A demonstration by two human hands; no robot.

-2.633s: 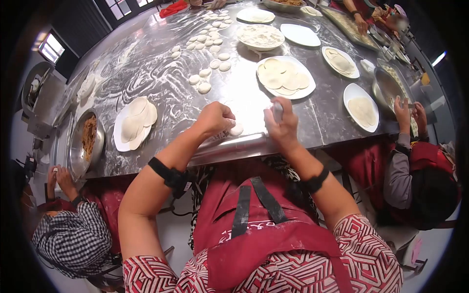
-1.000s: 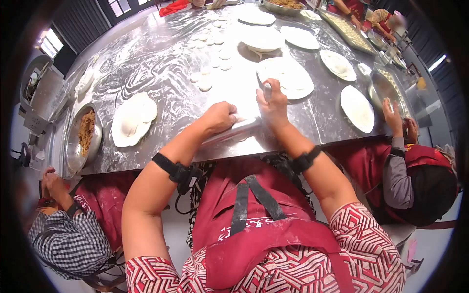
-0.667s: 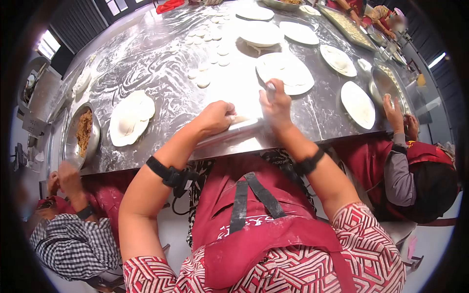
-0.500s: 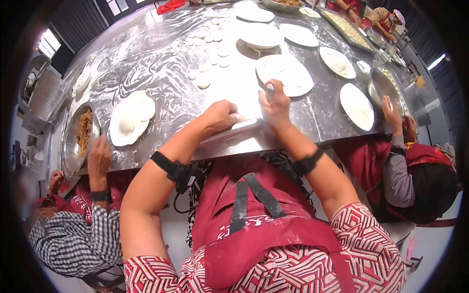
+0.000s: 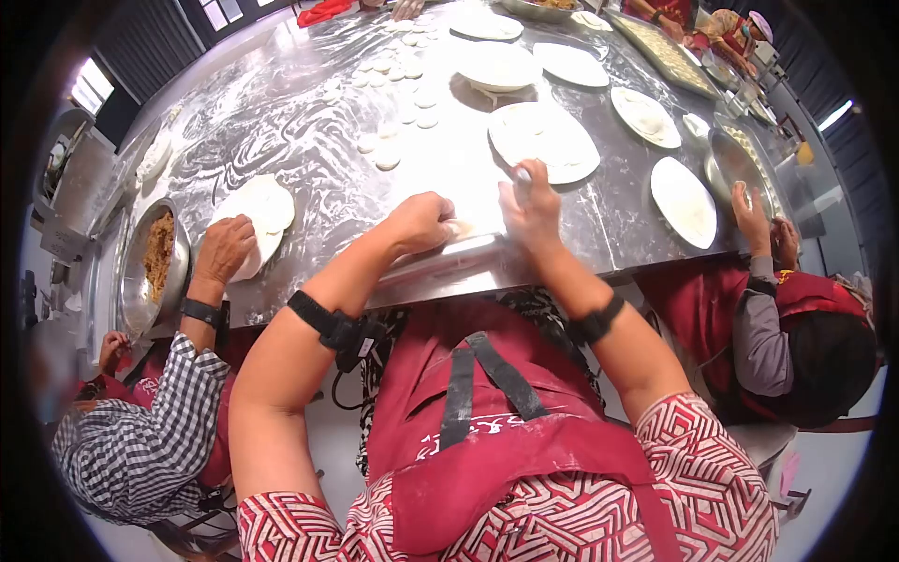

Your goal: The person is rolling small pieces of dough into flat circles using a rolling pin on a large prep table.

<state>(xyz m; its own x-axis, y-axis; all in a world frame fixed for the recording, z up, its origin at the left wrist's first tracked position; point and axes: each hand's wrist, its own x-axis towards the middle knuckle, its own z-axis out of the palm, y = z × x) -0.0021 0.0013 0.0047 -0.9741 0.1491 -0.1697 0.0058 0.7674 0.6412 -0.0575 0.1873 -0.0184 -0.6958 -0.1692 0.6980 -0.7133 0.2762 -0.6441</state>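
At the table's near edge, my left hand (image 5: 423,223) is closed, its fingertips at the edge of a small piece of dough (image 5: 459,228). Just to its right, my right hand (image 5: 532,208) is wrapped round a rolling pin (image 5: 522,174); only its end shows above the fist, and the rest is hidden. Small flattened dough rounds (image 5: 387,161) lie scattered on the floured steel table (image 5: 309,178) ahead of my left hand. A white plate (image 5: 552,140) with pale dough rounds sits beyond my right hand.
On the left, a co-worker's hand (image 5: 225,248) reaches over a plate of dough wrappers (image 5: 264,201) beside a metal bowl of brown filling (image 5: 159,253). Another co-worker's hand (image 5: 751,215) is near a metal bowl (image 5: 730,169) at right. More white plates (image 5: 684,203) stand around.
The left co-worker's hand has moved up and right from beside the filling bowl to the plate of wrappers. My right hand has shifted slightly down. A hand has appeared at the table's far end.
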